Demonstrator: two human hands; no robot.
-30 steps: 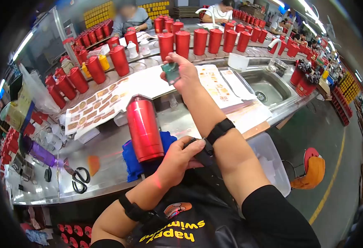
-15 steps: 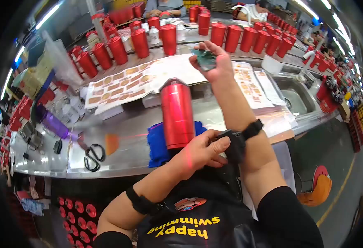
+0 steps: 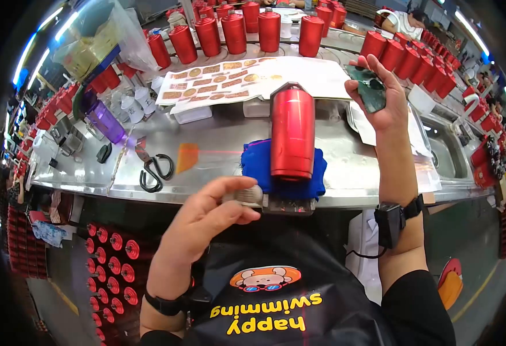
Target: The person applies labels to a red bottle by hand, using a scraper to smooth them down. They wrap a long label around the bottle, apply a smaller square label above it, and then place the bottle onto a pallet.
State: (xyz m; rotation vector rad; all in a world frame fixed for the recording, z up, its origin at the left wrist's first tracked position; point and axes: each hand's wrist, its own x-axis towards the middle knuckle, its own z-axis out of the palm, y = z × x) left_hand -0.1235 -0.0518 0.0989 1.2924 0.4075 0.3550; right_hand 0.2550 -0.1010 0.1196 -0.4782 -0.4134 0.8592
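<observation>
A glossy red canister point(image 3: 292, 132) with a dark rim lies over a folded blue cloth point(image 3: 256, 162) at the bench's front edge. Just left of its lower end, the thumb and index finger of my left hand point(image 3: 204, 216) close around a pale ridged knob point(image 3: 249, 196). The knob sits beside a clear block point(image 3: 287, 205) under the cloth. Raised to the right of the canister, my right hand point(image 3: 388, 104) holds a dark green flat piece point(image 3: 370, 89) between its thumb and fingers. Black devices are strapped to both wrists.
A sheet of gold-brown decals point(image 3: 209, 83) lies behind the canister. Black-handled scissors point(image 3: 156, 167) and an orange scraper-like piece point(image 3: 187, 157) are on the left. Several red canisters point(image 3: 269, 30) line the back; a sink point(image 3: 444, 151) is at right. A person point(image 3: 403, 24) sits beyond.
My left hand has left the right wrist's device and moved left to the knob. My right hand still holds the green piece up. The camera view has shifted.
</observation>
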